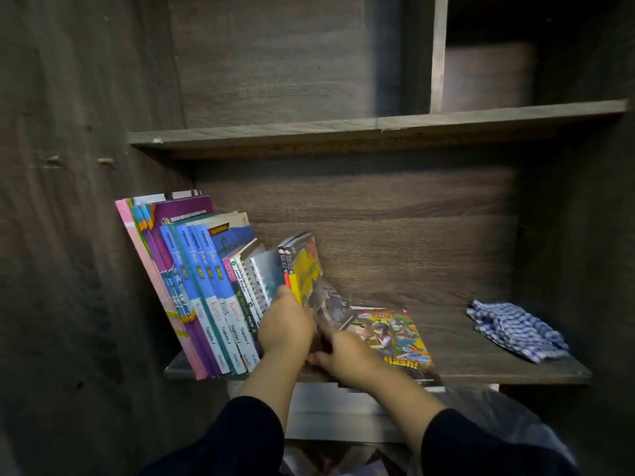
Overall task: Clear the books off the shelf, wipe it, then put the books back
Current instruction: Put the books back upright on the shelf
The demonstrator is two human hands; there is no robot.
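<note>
— How much room is left on that shelf (481,369)?

— Right of the row of books (206,297) the dark wood-grain board lies open as far as a crumpled blue-checked cloth (515,333) near the right wall. The row leans left against the side panel, spines toward the front edge, long axes tilted.

— And the hands?

— The left hand (287,324) grasps a small bundle of yellow paperbacks (304,269) just right of the row, its thumb on their spines; they tilt right, top ends up. The right hand (343,355) rests curled at their lower edge; whether it grips, I cannot tell. A glossy comic (395,334) lies flat beside the row, overhanging the front edge.
</note>
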